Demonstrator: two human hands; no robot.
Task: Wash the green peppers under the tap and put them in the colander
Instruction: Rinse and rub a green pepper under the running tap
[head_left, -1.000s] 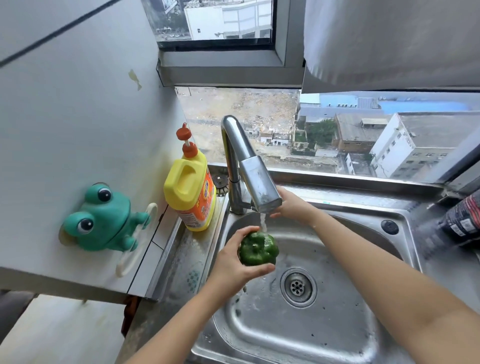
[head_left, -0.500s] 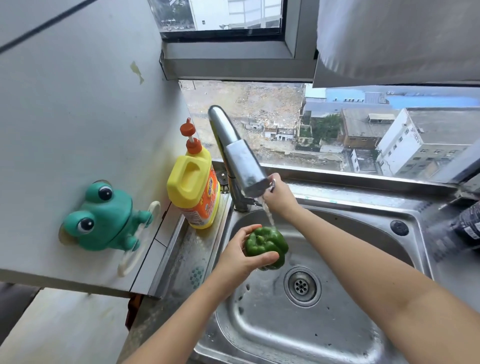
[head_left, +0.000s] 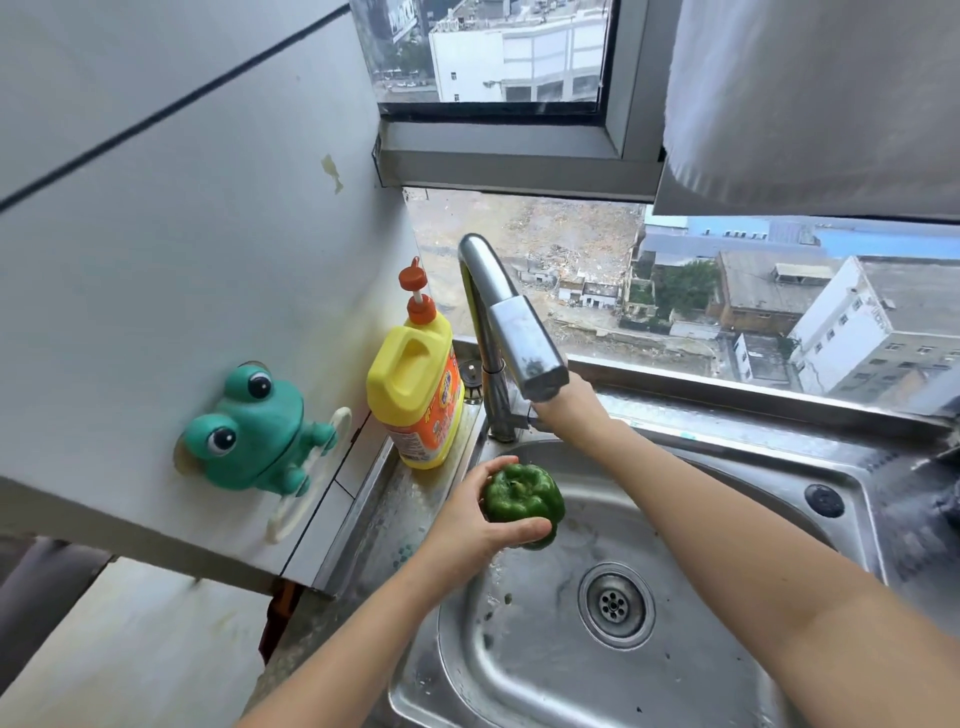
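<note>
My left hand (head_left: 467, 525) grips a wet green pepper (head_left: 522, 496), stem end up, over the left side of the steel sink (head_left: 675, 675). The pepper hangs below the head of the chrome tap (head_left: 519, 332). No stream of water shows under the spout. My right hand (head_left: 574, 408) reaches behind the spout head to the tap's base, and its fingers are hidden there. No colander is in view.
A yellow detergent bottle (head_left: 415, 395) stands on the sink's left ledge beside the tap. A green frog holder (head_left: 249, 431) sticks to the left wall. The drain (head_left: 615, 603) lies in the basin's middle. A window runs behind the sink.
The water stream seen on the pepper earlier is gone. My left hand has lowered the pepper slightly from the spout. My right hand stays at the tap's base.
</note>
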